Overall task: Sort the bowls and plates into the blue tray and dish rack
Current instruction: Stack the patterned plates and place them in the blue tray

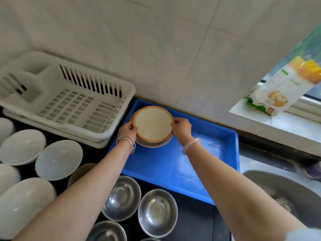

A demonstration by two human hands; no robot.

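Both hands grip one orange-rimmed plate (153,124): the left hand (127,130) pinches its left edge and the right hand (182,128) its right edge, fingers curled over the rim and thumbs on the near side. The plate sits between the hands, roughly level, directly over a lower plate (152,145) that lies in the blue tray (191,171) at the corner beyond the left wrist. Cannot tell whether the two plates touch or a gap remains. Judged step: stacking the held plate on the lower one. Risk 1: the grip is on the rim only, so if either hand lets go first the plate tips and drops edge-down, which could chip it or knock the lower plate. Risk 2: the held plate is offset slightly away from the person relative to the lower one; set down like this, it could sit crooked and slide. Risk 3: fingertips under the rim could get pinched between the plates on release. Risk 4: steel bowls (157,213) stand close beneath both forearms and upturned white bowls (59,160) lie just outside the left forearm on the dark table (196,221); pulling the arms back low could clip them. The white dish rack (128,87), just left of the left hand, holds nothing visible, so most sorting appears to remain.
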